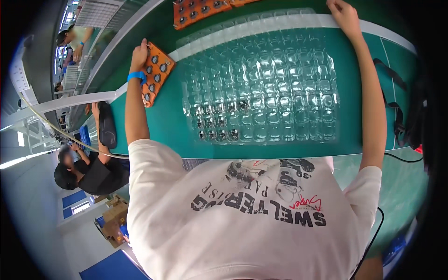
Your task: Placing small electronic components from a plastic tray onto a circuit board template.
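My left hand [139,55] grips the far edge of an orange tray [164,58] that carries several round dark metal parts in its holes. The tray is tilted at an angle on the left of the bench. My right hand [344,17] is stretched out at the far right, beyond the pale rail, with its fingers curled together; what is in them, if anything, I cannot make out. Between my arms lies a clear plastic blister tray [280,93] with many rounded pockets. Several small dark metal parts [217,122] sit in its pockets at the near left.
Another orange tray [200,10] with round parts stands at the far edge. A dark pouch [108,126] lies left of my arm, and a black strap [394,77] lies on the right. A person in black [93,175] works at the left; another [74,39] is farther off.
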A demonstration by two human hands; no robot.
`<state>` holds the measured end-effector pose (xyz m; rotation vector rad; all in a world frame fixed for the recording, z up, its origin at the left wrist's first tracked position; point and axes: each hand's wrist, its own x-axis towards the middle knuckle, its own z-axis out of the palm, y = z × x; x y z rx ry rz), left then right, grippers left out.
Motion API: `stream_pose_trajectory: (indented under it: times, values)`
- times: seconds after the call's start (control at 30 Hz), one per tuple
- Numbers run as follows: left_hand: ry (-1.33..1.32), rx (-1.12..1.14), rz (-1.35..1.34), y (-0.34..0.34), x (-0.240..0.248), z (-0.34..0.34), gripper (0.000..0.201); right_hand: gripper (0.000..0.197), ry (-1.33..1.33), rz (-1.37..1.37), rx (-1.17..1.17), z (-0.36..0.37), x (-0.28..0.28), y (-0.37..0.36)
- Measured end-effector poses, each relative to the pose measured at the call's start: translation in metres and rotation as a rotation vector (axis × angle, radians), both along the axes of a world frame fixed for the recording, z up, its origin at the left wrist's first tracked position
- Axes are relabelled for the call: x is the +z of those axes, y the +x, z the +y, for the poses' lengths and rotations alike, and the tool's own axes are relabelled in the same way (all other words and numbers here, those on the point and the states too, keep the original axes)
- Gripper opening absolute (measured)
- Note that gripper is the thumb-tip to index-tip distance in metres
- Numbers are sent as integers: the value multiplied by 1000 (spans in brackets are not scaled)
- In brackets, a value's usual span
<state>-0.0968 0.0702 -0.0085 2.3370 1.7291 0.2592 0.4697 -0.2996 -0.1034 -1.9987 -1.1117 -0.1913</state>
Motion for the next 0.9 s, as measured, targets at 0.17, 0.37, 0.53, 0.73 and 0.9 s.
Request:
stream_pose_trajectory:
  times: [0.17,0.37,0.53,0.73,0.9]
  values:
    - [166,7,9,-9,22,-4,70,14,170,-32,103,1,7,-8]
    - [231,-76,-83,5,73,-13,59,15,173,-39,109,-3,8,-8]
    - [563,-809,-33,83,92,-56,55,15,152,-51,107,0,6,-2]
    - [234,-954,-66,232,27,-153,56,26,-21,29,101,-5,-30,46]
    - [170,-921,-117,252,16,-179,50,23,-20,80,137,0,2,0]
